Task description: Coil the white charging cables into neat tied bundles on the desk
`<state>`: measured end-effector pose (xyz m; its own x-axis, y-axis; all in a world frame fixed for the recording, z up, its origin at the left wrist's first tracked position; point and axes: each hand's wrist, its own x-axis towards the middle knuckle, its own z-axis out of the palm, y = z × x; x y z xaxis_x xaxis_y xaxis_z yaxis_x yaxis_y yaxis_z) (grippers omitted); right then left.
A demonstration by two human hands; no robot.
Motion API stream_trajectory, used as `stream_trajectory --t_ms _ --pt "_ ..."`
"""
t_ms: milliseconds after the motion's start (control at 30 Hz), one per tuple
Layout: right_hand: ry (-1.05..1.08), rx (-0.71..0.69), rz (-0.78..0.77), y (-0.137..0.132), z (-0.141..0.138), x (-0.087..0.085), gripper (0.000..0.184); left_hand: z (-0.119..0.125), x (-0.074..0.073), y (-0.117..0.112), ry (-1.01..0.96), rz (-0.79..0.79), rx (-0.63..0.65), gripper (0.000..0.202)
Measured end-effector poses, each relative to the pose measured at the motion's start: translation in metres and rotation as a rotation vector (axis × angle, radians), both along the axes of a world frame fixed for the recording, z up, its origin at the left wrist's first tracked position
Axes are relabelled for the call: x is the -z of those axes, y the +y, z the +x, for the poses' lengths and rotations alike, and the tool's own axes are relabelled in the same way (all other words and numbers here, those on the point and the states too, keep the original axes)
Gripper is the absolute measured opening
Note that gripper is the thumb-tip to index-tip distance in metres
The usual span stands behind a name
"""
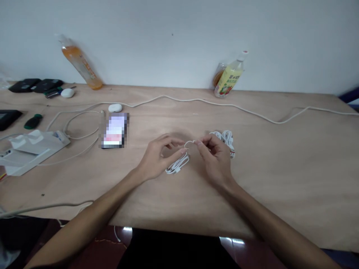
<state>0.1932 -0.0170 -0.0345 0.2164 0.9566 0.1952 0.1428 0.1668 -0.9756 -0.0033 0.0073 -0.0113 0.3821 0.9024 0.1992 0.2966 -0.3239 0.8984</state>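
Observation:
A thin white twist tie point(189, 141) is stretched as a small curve between my two hands. My right hand point(216, 157) pinches one end of it between thumb and index finger. Close to its other end, my left hand point(155, 157) has thumb and fingers curved but apart; whether the tips touch the tie I cannot tell. Just under the left fingertips lies a coiled white cable point(178, 164) on the wooden table point(179, 205). More bundled white cables point(227, 138) rest behind my right hand, which partly hides them.
To the left lie a phone point(114, 130), a white earbud case point(115, 108), a white tray point(33, 149) and a green-black screwdriver handle point(33, 121). An orange drink bottle point(82, 67) and a yellow bottle point(230, 77) lean on the wall. One long white cord point(202, 100) crosses the table.

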Motion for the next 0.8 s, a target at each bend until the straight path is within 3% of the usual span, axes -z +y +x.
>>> stream_trajectory --t_ms 300,800 --pt "-0.161 -0.085 0.061 -0.0104 -0.0054 -0.0007 0.012 0.0046 0.0070 -0.0015 -0.295 -0.395 0.079 0.022" --pt "-0.178 -0.254 0.046 -0.0070 -0.0013 0.0034 0.012 0.0039 0.0071 -0.0007 -0.306 -0.391 0.082 0.028"
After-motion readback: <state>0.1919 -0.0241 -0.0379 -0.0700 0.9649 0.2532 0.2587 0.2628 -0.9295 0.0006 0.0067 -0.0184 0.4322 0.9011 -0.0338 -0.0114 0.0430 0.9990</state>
